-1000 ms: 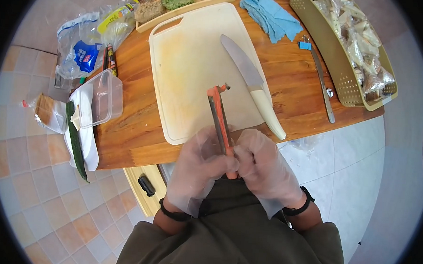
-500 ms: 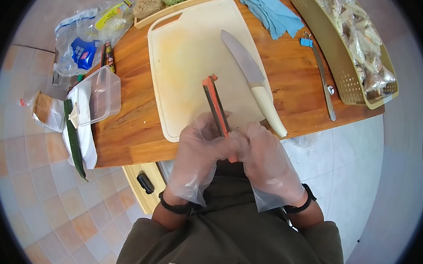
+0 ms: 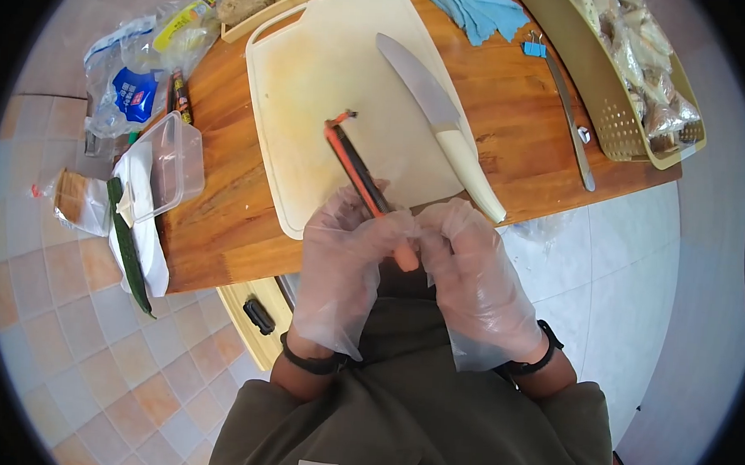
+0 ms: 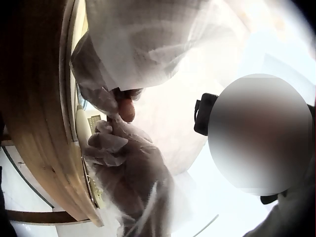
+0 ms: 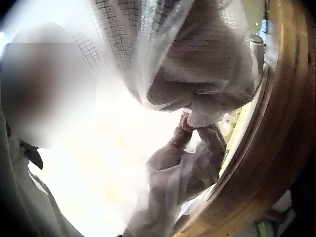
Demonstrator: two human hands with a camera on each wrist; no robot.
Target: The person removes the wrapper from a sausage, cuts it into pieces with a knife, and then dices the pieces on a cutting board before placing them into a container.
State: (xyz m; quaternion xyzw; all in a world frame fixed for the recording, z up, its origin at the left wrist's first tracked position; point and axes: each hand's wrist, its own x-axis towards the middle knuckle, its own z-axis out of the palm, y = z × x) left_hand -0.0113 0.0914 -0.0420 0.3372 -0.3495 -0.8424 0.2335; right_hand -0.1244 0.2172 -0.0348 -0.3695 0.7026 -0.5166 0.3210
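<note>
Red-and-dark stick point(image 3: 357, 167), seemingly a wrapped sausage, held tilted over the near part of the cutting board point(image 3: 308, 97). Left hand point(image 3: 342, 264) curled round it; right hand point(image 3: 478, 279) pinching by its lower end. Wrapper looks mostly on, so opening seems early, most peeling left. Knife point(image 3: 459, 153) lies unheld on the board; cucumber point(image 3: 128, 247) whole.

A blue cloth point(image 3: 478, 14) lay near a basket point(image 3: 581, 69) of wrapped packets point(image 3: 649, 57), and a blue clip point(image 3: 534, 49) sat by one end of a metal strip point(image 3: 570, 114). A cucumber point(image 3: 127, 245) lay along white paper point(image 3: 149, 260), near a clear plastic box point(image 3: 176, 164).
</note>
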